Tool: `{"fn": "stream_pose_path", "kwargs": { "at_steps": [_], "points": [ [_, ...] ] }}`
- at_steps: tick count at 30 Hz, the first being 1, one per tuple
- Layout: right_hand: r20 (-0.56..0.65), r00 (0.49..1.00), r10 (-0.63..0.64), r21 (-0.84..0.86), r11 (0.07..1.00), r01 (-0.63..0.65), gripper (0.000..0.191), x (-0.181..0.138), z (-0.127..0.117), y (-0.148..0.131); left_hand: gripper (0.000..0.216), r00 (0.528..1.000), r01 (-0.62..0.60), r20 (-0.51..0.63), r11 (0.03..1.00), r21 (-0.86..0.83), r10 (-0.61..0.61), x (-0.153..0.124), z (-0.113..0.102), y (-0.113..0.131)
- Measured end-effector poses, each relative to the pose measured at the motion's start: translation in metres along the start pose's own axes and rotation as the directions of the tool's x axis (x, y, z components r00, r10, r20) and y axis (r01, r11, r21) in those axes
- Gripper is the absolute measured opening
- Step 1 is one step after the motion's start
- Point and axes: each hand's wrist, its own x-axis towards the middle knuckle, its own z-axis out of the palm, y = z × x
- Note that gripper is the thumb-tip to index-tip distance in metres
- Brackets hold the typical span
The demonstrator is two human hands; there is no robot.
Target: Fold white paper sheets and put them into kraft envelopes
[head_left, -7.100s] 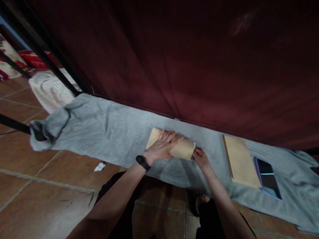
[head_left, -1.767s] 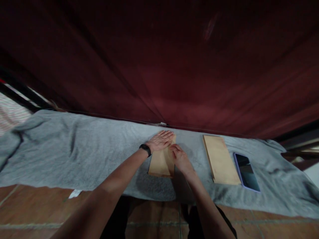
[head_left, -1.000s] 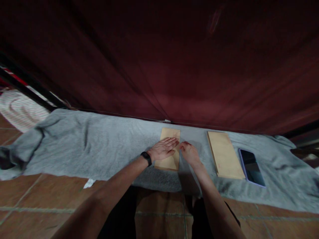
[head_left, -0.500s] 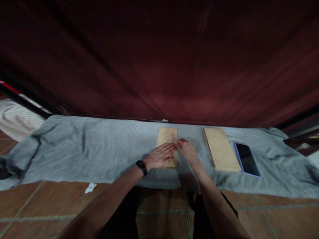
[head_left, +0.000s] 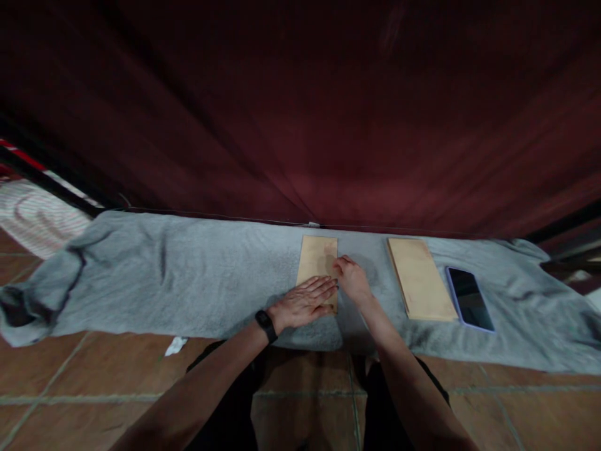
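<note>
A tan paper envelope (head_left: 312, 254) lies lengthwise on the grey towel, with faint printing near its far end. My left hand (head_left: 307, 302), a black band on its wrist, rests flat over the envelope's nearer half, fingers stretched to the right. At the right edge of the envelope is my right hand (head_left: 351, 275), its fingers curled together with the tips over that edge. Whatever those fingertips may pinch is hidden. To the right lies a neat stack of similar envelopes (head_left: 420, 279), beside a phone (head_left: 470, 299) in a pale purple case.
The grey towel (head_left: 225, 269) covers a long, narrow surface against a dark red upright panel (head_left: 300, 138). Striped cloth (head_left: 40, 216) lies at the far left. Below are brown floor tiles (head_left: 117, 363) and a scrap of white paper (head_left: 176, 345).
My left hand has slid a little toward the near end of the envelope. My right hand stays at the right edge, slightly farther up. The whole view has shifted slightly.
</note>
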Motion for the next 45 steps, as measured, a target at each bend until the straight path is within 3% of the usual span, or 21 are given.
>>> {"fn": "stream_pose_path", "kwargs": {
  "at_steps": [13,22,28,38,45],
  "points": [
    [-0.218,0.951,-0.219,0.14,0.957,0.253,0.043,0.006,0.032,0.009,0.058,0.998,-0.007,-0.056,1.0,-0.029,0.006,-0.013,0.007,0.016],
    [-0.003,0.959,-0.283,-0.135,0.95,0.28,0.06,0.031,0.041,0.01,0.057,1.0,0.017,-0.024,0.999,-0.04,-0.018,-0.016,0.005,0.021],
    [0.05,0.961,-0.27,-0.242,0.931,0.274,0.062,0.056,0.043,-0.003,0.061,1.0,0.028,-0.009,0.996,-0.09,-0.029,-0.016,0.009,0.022],
    [0.282,0.865,-0.415,-0.059,0.892,0.447,0.062,0.027,0.042,-0.022,0.057,0.997,-0.01,0.078,0.985,-0.171,0.024,-0.019,0.0,0.022],
    [0.276,0.821,-0.5,0.115,0.865,0.488,0.055,0.003,0.039,-0.019,0.055,0.997,-0.037,0.061,0.977,-0.212,0.051,-0.025,-0.002,0.023]
  ]
}}
